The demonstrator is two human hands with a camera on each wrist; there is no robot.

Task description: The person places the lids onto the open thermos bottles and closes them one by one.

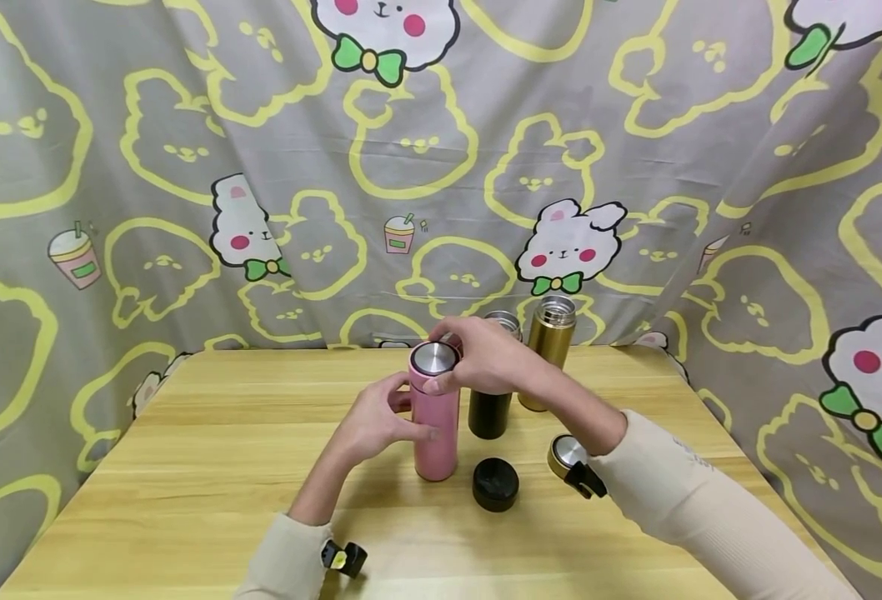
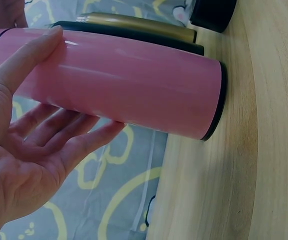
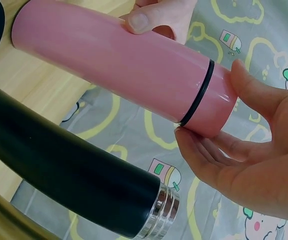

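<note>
The right hand (image 3: 264, 140) has thumb and fingers around the pink lid (image 3: 220, 105), one fingertip down by the black ring (image 3: 198, 95) beneath it. The left hand (image 3: 156, 17) lays its thumb along the pink bottle (image 3: 116, 60) itself. Next to that I see a black bottle (image 3: 68, 160), its threaded steel neck (image 3: 161, 212) bare, then part of a gold bottle (image 3: 8, 217). There's pale wooden counter (image 3: 53, 80) under them and patterned grey cloth (image 3: 264, 15) behind.

The left bottle (image 1: 437, 429), cap (image 1: 436, 358) on top, stands on the counter (image 1: 186, 467); the middle bottle (image 1: 489, 416), then the right bottle (image 1: 551, 342), stand rightward and farther back. Before the middle bottle lies the left lid (image 1: 495, 484), the right lid (image 1: 565, 451) to its right.
</note>
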